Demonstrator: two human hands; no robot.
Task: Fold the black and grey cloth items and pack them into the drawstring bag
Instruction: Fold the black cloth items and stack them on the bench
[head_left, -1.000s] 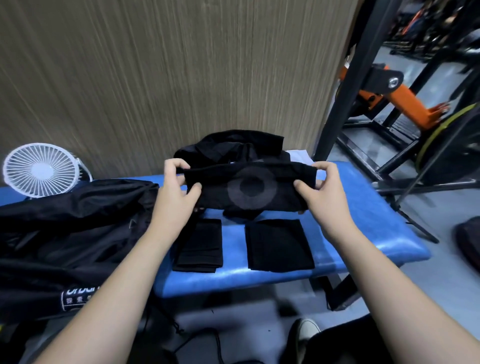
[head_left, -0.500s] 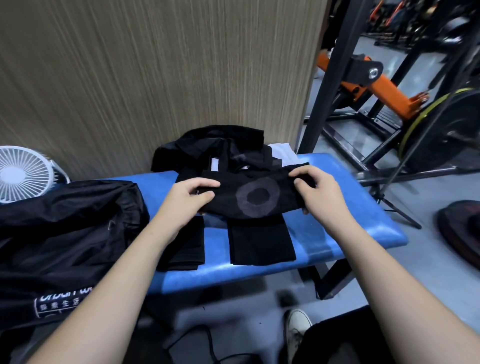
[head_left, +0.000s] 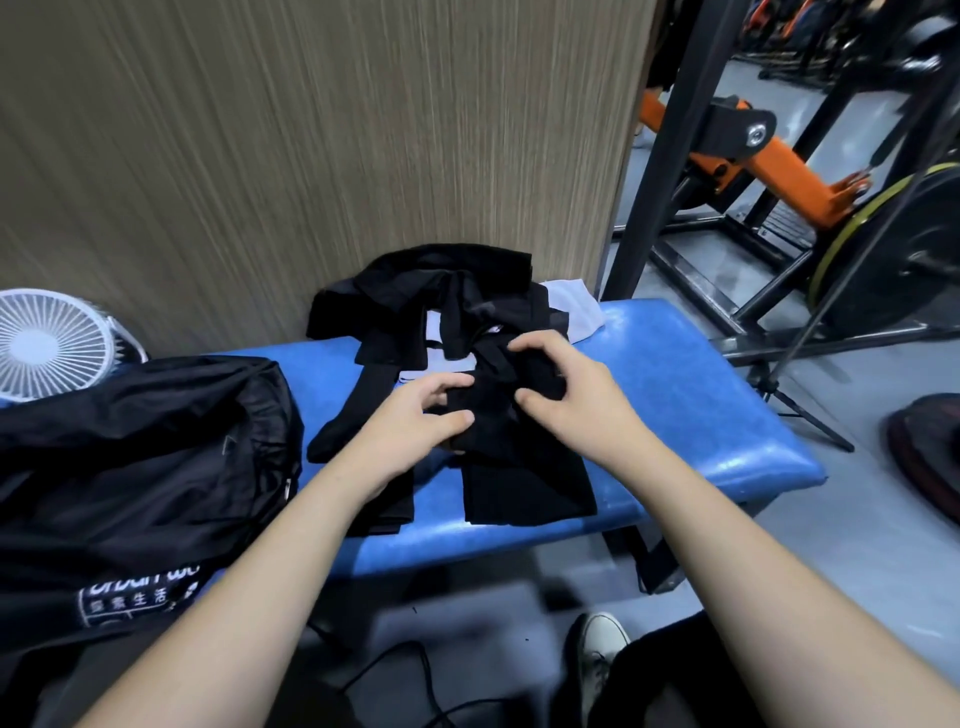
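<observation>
My left hand (head_left: 415, 426) and my right hand (head_left: 566, 389) are close together over the blue bench (head_left: 701, 415), both gripping a bunched black cloth (head_left: 493, 410); its grey ring is hidden now. Below them a folded black cloth (head_left: 530, 488) lies flat on the bench, and a second folded black piece (head_left: 395, 512) shows partly under my left forearm. A pile of unfolded black garments (head_left: 431, 296) with a white piece (head_left: 576, 312) sits at the back of the bench. The black drawstring bag (head_left: 135, 457) with white print lies at the left.
A white desk fan (head_left: 49, 345) stands at the far left by the wood-grain wall. A black steel rack post (head_left: 654, 156), an orange machine arm (head_left: 779, 171) and a weight plate (head_left: 898, 244) stand at the right. My shoe (head_left: 597, 654) is on the floor below.
My hands have come together, folding the stretched black cloth with the grey ring into a bunch just above the bench. The camera has shifted, so the bench sits further right.
</observation>
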